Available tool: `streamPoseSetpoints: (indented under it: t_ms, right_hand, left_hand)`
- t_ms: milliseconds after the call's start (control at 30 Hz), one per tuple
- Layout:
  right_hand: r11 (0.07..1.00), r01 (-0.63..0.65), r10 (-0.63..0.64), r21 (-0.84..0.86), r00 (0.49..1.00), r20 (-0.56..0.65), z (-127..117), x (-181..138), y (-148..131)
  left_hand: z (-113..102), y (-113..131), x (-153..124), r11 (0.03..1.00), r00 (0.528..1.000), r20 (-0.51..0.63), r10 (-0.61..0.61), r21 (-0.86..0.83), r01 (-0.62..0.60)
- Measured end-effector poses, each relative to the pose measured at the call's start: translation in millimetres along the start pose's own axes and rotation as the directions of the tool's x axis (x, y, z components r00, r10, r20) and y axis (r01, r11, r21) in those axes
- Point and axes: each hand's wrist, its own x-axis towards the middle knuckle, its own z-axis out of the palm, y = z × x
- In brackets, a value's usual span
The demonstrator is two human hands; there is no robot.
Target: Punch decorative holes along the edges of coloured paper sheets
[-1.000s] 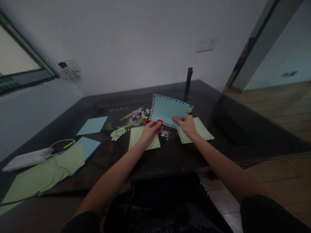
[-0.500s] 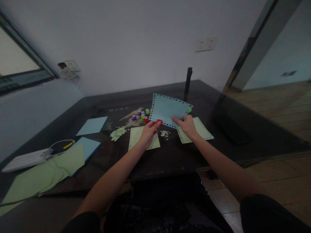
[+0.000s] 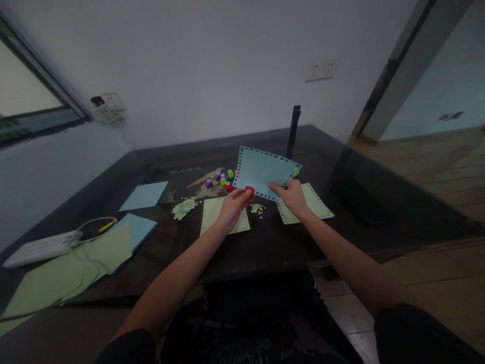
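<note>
My right hand (image 3: 293,197) pinches the near edge of a light blue sheet (image 3: 265,169) whose border is punched with small holes; the sheet is lifted off the dark table (image 3: 265,242). My left hand (image 3: 233,206) is closed on a small red punch (image 3: 249,190) set against the sheet's near left edge. Under my hands lie two pale green punched sheets, one on the left (image 3: 212,212) and one on the right (image 3: 316,202). Paper scraps (image 3: 184,207) are heaped left of them.
Several small purple, green and red punches (image 3: 222,179) sit behind the left hand. Blue sheets (image 3: 144,196) and green sheets (image 3: 56,275) lie at the left with a white power strip (image 3: 38,248) and cable. A dark post (image 3: 293,130) stands at the back. The table's edge drops off at the right.
Almost nothing: the blue sheet's far right corner has shifted very slightly; both hands keep their hold in the same place.
</note>
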Motion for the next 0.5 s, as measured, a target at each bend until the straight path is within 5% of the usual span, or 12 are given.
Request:
streamPoseSetpoints:
  t_ms: [500]
  right_hand:
    - [1.0, -0.007, 0.007, 0.003, 1.0, 0.004, -0.2, 0.0, 0.5]
  left_hand:
    - [0.7, 1.0, -0.1, 1.0, 1.0, -0.014, -0.012, 0.01, 0.012]
